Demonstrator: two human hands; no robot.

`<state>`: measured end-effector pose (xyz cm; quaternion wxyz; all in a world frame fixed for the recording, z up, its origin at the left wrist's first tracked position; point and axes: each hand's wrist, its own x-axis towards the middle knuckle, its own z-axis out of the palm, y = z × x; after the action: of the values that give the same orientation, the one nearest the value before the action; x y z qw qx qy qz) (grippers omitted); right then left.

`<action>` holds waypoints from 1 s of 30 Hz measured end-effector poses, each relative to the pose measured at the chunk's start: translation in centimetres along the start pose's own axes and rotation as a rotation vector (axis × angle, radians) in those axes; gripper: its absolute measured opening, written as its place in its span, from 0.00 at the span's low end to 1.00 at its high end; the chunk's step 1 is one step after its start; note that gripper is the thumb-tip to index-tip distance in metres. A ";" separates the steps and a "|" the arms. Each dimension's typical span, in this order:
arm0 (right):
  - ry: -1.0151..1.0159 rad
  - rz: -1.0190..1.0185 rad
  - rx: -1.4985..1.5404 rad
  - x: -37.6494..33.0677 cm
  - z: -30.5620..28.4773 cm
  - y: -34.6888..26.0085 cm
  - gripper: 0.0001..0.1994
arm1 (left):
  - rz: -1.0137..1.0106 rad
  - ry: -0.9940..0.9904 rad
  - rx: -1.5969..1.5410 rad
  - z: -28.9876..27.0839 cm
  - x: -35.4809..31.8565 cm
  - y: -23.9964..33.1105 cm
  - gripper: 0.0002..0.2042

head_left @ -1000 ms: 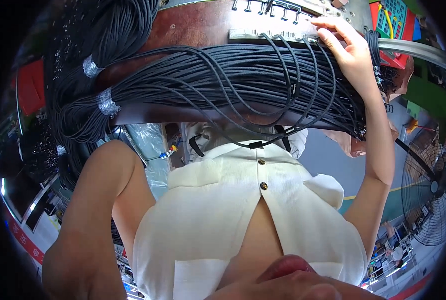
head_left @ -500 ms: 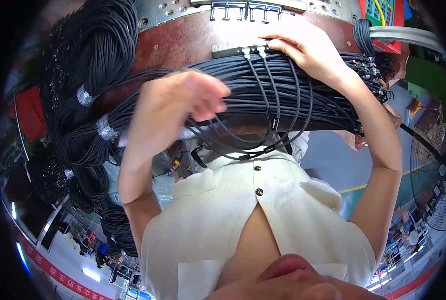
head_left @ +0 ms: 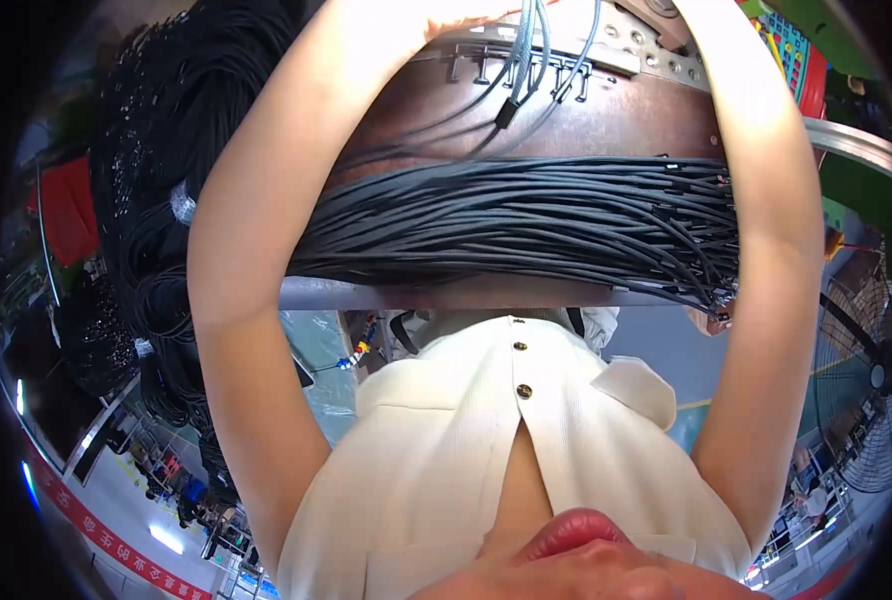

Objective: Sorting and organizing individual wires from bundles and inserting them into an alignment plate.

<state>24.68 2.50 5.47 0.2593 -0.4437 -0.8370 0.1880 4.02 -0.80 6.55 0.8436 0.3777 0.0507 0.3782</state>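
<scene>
Both forearms have swung up since a moment ago, and the brown board [head_left: 606, 120] now fills the upper view. Across it lies the thick black cable bundle [head_left: 526, 225] (draped over a metal rail [head_left: 386, 295], likely to keep the strands together), no longer under the hands. Above, thin grey wires [head_left: 531, 50] drop from a row of metal hooks [head_left: 526, 70] — the left hand [head_left: 406, 15] reaches there; whether its fingers grip is cropped. The right hand is out of view.

Cables [head_left: 526, 215] look like matt black rubbery plastic. Table [head_left: 616, 120] is worn brown wood, with a dull perforated metal strip [head_left: 656, 60] on it.
</scene>
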 end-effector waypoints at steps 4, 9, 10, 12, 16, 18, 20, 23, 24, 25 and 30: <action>0.100 -0.059 -0.214 -0.4 0.0 1.9 0.13 | 0.095 0.078 0.498 1.7 0.3 -0.5 0.14; 0.236 -0.168 -0.485 0.0 0.1 3.5 0.13 | 0.117 0.470 1.959 1.5 -1.1 0.4 0.12; 0.168 -0.209 -0.464 -0.4 0.6 3.6 0.13 | 0.107 0.677 2.186 1.0 -1.2 0.5 0.13; -0.090 -0.089 -0.457 -1.0 0.7 0.1 0.13 | 0.066 0.708 2.041 -0.7 -1.0 -0.3 0.14; 0.069 0.080 -0.488 -1.4 0.8 0.4 0.13 | 0.144 0.611 1.785 -2.9 -0.1 -0.8 0.18; 0.019 0.178 -0.436 -1.1 0.7 0.0 0.13 | 0.140 0.606 1.775 -3.4 0.0 -1.2 0.19; -0.086 0.372 -0.313 -0.6 0.6 -0.4 0.14 | 0.137 0.608 1.774 -4.0 -0.1 -1.3 0.20; 0.264 0.042 -0.317 -1.6 1.3 3.1 0.14 | 0.133 0.539 1.996 -4.8 -0.1 -1.4 0.21; 0.313 -0.006 -0.226 -1.6 1.4 3.0 0.17 | 0.125 0.520 2.072 -4.8 -0.3 -1.3 0.21; 0.316 -0.012 -0.225 -1.5 1.0 2.9 0.17 | 0.117 0.500 2.148 -4.8 -0.5 -1.1 0.22; 0.224 0.108 -0.124 -1.1 -0.3 0.5 0.15 | 0.169 0.564 2.066 -2.2 -1.4 -0.5 0.17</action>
<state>25.67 1.90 5.15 0.3125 -0.5217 -0.7877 0.0987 2.56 -0.66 4.38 0.0446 0.8095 0.5126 0.2828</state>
